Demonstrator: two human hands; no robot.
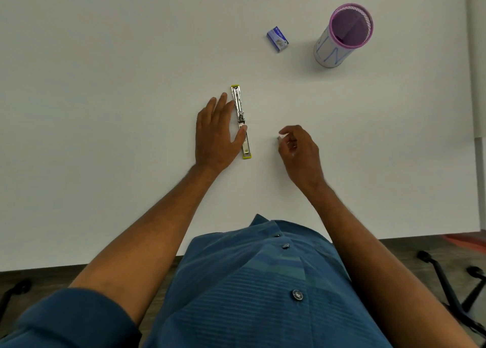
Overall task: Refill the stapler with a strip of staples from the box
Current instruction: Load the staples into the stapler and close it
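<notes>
Yellow-and-steel stapler (pixel 241 121) lies flipped open flat on white desk (pixel 105 97); left hand (pixel 214 134) spread, pinning it steady. Right hand (pixel 299 153) grip pinched on small silvery staple strip (pixel 280 137), likely for loading. Blue staple box (pixel 277 39) sits well apart.

I see bright, even overhead light on the table (pixel 105 58), with only faint shadows. The wide lens bends the edges, the shirt (pixel 257 295) blurs slightly, and detail seems soft overall.

Silver stapler (pixel 241 121) with yellow ends; blue box (pixel 277 39); pink mesh cup (pixel 344 35), seemingly blue-scribbled; white table (pixel 105 110).
</notes>
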